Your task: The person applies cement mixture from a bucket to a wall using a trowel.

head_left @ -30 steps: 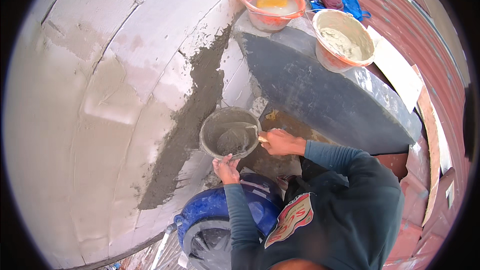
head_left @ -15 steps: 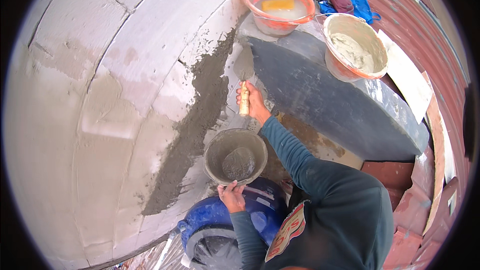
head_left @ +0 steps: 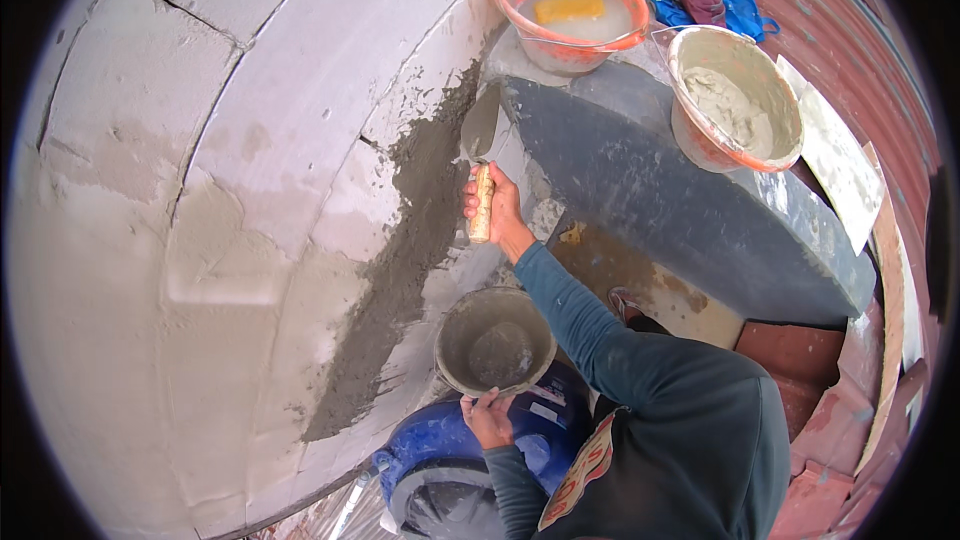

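My right hand [head_left: 497, 206] is closed round the pale, worn handle of a trowel [head_left: 481, 125]. Its grey blade points away from me, beside the upper part of a dark strip of wet mortar [head_left: 415, 195] on the block wall [head_left: 265, 130]. Lower down, my left hand [head_left: 489, 419] grips the near rim of a round grey mixing bowl [head_left: 458, 332] with the fingers curled over its edge. Grey residue coats the bowl, and a rounded patch shows at its bottom. How much mortar lies in it I cannot tell.
Beyond a dark grey slab [head_left: 680, 190] stand an orange bucket [head_left: 520, 35] with cloudy water and a yellow sponge [head_left: 569, 8], and another bucket [head_left: 692, 125] of pale mortar. A blue drum [head_left: 430, 440] is below the bowl. Bags [head_left: 735, 2] lie by red corrugated metal [head_left: 790, 0].
The trowel has shifted left toward the mortar strip, and its blade has turned somewhat. My left hand has brought the bowl slightly nearer me. The whole view has shifted a little.
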A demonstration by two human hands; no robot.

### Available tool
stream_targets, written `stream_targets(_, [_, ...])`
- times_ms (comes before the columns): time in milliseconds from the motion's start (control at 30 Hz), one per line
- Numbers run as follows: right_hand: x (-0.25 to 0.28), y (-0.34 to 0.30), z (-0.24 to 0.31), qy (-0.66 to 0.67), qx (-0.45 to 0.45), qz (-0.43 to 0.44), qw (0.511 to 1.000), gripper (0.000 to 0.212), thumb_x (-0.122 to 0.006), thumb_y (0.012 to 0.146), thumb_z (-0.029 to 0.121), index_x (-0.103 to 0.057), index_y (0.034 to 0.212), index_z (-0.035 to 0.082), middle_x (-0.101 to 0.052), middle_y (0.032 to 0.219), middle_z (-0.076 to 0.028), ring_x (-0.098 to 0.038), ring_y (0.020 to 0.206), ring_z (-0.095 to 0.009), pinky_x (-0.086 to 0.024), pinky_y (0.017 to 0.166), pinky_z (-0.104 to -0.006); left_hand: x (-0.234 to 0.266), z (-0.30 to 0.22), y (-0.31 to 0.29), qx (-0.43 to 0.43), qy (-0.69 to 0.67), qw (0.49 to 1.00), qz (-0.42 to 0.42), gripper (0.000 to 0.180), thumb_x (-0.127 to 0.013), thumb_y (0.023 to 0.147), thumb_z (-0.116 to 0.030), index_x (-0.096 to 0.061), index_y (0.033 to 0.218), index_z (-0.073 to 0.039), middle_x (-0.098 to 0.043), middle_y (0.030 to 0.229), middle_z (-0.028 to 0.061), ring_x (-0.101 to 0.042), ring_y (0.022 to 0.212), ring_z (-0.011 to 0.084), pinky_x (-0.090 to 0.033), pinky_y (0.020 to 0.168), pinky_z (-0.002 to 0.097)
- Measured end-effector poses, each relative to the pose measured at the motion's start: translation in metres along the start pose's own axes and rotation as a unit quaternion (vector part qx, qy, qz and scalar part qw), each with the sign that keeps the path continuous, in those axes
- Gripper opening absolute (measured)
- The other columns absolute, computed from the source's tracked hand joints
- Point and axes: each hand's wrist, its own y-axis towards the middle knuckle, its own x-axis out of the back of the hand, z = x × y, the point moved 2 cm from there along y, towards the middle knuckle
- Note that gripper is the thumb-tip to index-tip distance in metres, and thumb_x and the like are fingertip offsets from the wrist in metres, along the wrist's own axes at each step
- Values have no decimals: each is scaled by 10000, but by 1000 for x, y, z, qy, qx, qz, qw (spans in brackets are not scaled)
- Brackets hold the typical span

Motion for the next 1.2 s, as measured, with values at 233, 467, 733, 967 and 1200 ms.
stream_targets(233, [18, 17, 16, -23, -31, -50, 998, 360, -457, 1027, 477, -518, 1023, 123, -510, 712, -42, -468, 550, -154, -419, 480, -314, -30, -4, 3, -1, 1, 1000, 13, 383, -570, 776, 147, -499, 1103, -40, -627, 1062, 187, -702, 873, 395, -633, 755, 558])
stream_targets(467, [15, -17, 14, -73, -32, -51, 996, 365, -470, 1032, 468, -520, 1023, 106, -517, 716, -47, -493, 539, -160, -436, 460, -326, -34, -5, 13, 2, -6, 1000, 29, 423, -596, 767, 162, -509, 1078, -112, -658, 985, 138, -706, 824, 313, -624, 708, 523])
stream_targets(733, [10, -43, 44, -324, 80, -89, 938, 342, -489, 1041, 420, -555, 1041, 84, -542, 729, -45, -532, 504, -133, -465, 435, -311, -35, -9, 5, -7, -6, 999, 32, 410, -586, 771, 166, -507, 1083, -87, -646, 1028, 160, -704, 870, 345, -630, 742, 530])
stream_targets(967, [7, -18, 56, -234, 55, -45, 970, 378, -493, 1034, 453, -553, 1049, 80, -547, 725, -53, -542, 499, -152, -478, 428, -320, -27, -6, -2, -17, 4, 1000, 24, 390, -563, 779, 155, -511, 1108, -49, -646, 1050, 182, -711, 889, 370, -635, 770, 551])
stream_targets(1200, [8, -8, -7, -76, 58, -95, 991, 424, -429, 1038, 507, -543, 1027, 99, -529, 717, -67, -509, 538, -187, -446, 472, -354, -19, 0, -6, -8, -5, 1000, 6, 431, -570, 770, 187, -488, 1097, -81, -642, 1036, 186, -709, 869, 368, -635, 762, 555])
